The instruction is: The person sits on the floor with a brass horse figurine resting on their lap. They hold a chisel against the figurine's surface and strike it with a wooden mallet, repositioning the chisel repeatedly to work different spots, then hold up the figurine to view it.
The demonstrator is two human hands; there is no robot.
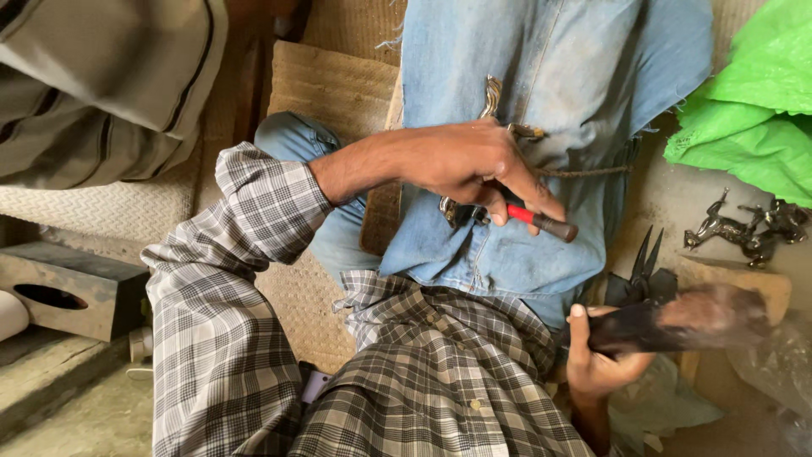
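Note:
My left hand (465, 161) reaches across from the left and is closed on a red-handled tool (541, 222) with a dark end. It presses a small metal piece (491, 97) against the blue denim cloth (558, 76) spread over my lap. Lower right, my right hand (596, 355) grips a dark wooden mallet (702, 317), which is blurred. I wear a grey checked shirt (228, 338).
Dark metal animal figurines (744, 228) lie at the right beside a green plastic sheet (761, 101). A black pointed metal object (647, 271) sits by the mallet. Another person's striped garment (101, 85) is upper left. A wooden block with a hole (68, 288) and a woven mat (330, 85) are also there.

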